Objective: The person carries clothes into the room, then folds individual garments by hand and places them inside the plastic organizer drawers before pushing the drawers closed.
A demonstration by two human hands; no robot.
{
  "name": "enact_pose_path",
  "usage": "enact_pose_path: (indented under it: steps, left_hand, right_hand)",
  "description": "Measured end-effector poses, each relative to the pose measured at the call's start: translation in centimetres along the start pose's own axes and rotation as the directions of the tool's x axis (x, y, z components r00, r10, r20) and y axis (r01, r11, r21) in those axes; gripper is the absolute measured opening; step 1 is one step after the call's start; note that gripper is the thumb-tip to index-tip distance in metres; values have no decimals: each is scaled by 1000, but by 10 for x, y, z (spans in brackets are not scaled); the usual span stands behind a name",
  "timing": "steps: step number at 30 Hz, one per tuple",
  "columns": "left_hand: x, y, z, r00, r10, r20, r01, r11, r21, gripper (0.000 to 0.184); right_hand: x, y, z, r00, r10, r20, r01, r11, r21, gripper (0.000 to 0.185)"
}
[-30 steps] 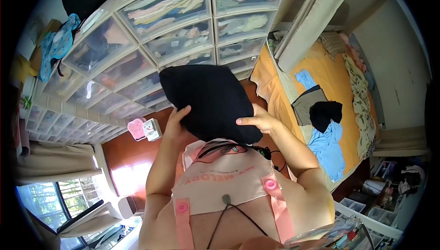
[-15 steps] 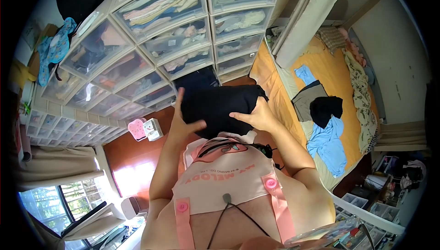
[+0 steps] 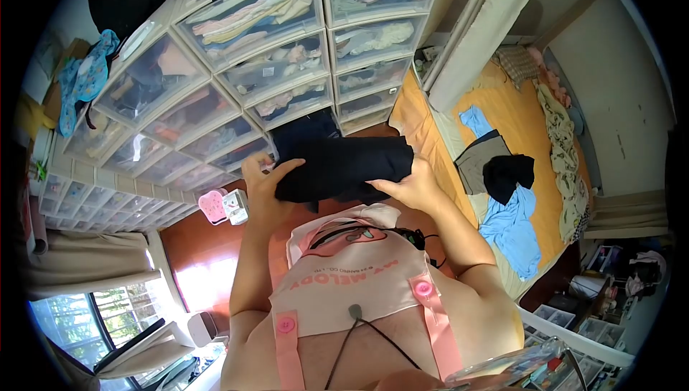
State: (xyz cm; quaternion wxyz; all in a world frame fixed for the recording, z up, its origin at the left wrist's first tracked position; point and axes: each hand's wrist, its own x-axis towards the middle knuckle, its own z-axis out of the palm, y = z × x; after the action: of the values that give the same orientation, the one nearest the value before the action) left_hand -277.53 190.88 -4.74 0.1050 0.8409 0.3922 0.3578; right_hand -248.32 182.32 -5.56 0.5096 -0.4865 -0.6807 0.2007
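A black garment [image 3: 344, 167], folded into a compact bundle, is held in front of my body at chest level. My left hand [image 3: 267, 179] is at its left end, thumb over the top edge and the other fingers partly raised. Around the right end of the bundle, my right hand [image 3: 410, 184] has its thumb on the front and its fingers behind, out of sight. Dark navy cloth [image 3: 305, 127] shows beyond the bundle, in front of the lower drawers.
Clear drawers [image 3: 265, 68] full of clothes stand ahead. A bed [image 3: 470, 226] at the right bears a light blue garment [image 3: 511, 229], a black one [image 3: 508, 176] and a grey one [image 3: 474, 165]. A pink item [image 3: 212, 206] and a white box [image 3: 235, 206] are at the left.
The black garment has gone from a wide shape to a narrower folded bundle. My left hand has shifted at its left end, and navy cloth now shows behind.
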Motion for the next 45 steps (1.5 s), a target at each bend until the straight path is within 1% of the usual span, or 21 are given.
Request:
enact_pose_path:
  steps: [3, 5, 6, 9, 10, 12, 13, 16, 18, 19, 21, 24, 25, 27, 28, 31, 32, 37, 38, 42, 45]
  left_hand:
    - [15, 13, -13, 980, 167, -103, -176, 981, -86, 44]
    - [5, -9, 5, 998, 64, 17, -48, 880, -472, 39]
    - [-2, -24, 15, 996, 31, 88, 32, 773, -633, 36]
    - [-24, -59, 27, 975, -31, 220, 195, 590, -784, 33]
    - [-26, -55, 31, 965, -82, 248, 257, 458, -851, 35]
    - [-29, -45, 43, 931, -169, 324, 350, 158, -923, 38]
    - [-24, -42, 42, 923, -146, 356, 375, 136, -917, 39]
    - [-24, -44, 36, 920, -51, 389, 393, 111, -913, 43]
    - [-28, -62, 40, 938, 79, 338, 325, 135, -936, 48]
    - [-33, -63, 40, 934, -2, 358, 357, 59, -932, 56]
    - [-42, -63, 40, 902, -152, 405, 394, -100, -914, 71]
    - [-53, -68, 48, 908, -223, 354, 318, -182, -930, 101]
    - [-63, -74, 56, 890, -171, 422, 390, -192, -901, 109]
    - [-80, -88, 73, 835, -62, 546, 526, -198, -827, 124]
    - [-64, -72, 68, 828, 40, 559, 560, -64, -826, 120]
    - [-43, -40, 60, 756, -169, 632, 654, 180, -735, 113]
    - [-43, -45, 64, 730, -181, 659, 683, 223, -696, 99]
    - [-30, -31, 50, 728, -301, 616, 670, 120, -733, 94]
    - [-28, -29, 47, 733, -314, 604, 658, 102, -746, 93]
    - [-22, -25, 44, 747, -318, 583, 643, 126, -755, 90]
    - [-25, -28, 53, 777, -317, 544, 613, 188, -767, 87]
  right_hand:
    - [-7, 5, -3, 972, -183, -149, 146, 963, -226, 40]
    - [-5, 6, -6, 876, -408, -257, 285, 868, -407, 49]
    - [-1, 6, -5, 891, -362, -273, 247, 893, -377, 67]
    - [13, 2, -1, 922, -222, -317, 130, 949, -287, 122]
    - [8, 17, 5, 997, 60, -38, -54, 990, 131, 144]
    - [-4, 40, 15, 965, 57, 257, -89, 990, 113, 124]
    - [-8, 44, 24, 939, 40, 343, -77, 993, 94, 113]
    - [-23, 37, 31, 892, 241, 383, -372, 873, 316, 86]
    - [-20, 33, 26, 939, 40, 342, -125, 965, 229, 76]
    - [-18, 29, 23, 944, -62, 325, 3, 984, 180, 70]
    - [-16, 15, 24, 972, 70, 225, -149, 923, 355, 57]
    - [-5, 2, 24, 979, 144, 143, -197, 841, 505, 49]
    - [-1, 0, 26, 975, 188, 119, -223, 822, 524, 48]
    - [10, -1, 28, 959, 276, 72, -267, 783, 561, 44]
    - [16, 2, 27, 951, 298, 87, -300, 811, 502, 41]
    - [27, 8, 26, 927, 354, 124, -356, 725, 589, 46]
    - [28, 12, 25, 924, 352, 147, -368, 717, 592, 49]
    - [22, 29, 17, 898, 265, 351, -422, 742, 521, 64]
    - [20, 30, 18, 896, 250, 367, -397, 820, 412, 68]
    - [13, 36, 34, 880, 347, 324, -475, 668, 572, 63]
    - [12, 42, 38, 894, 352, 276, -447, 690, 569, 57]
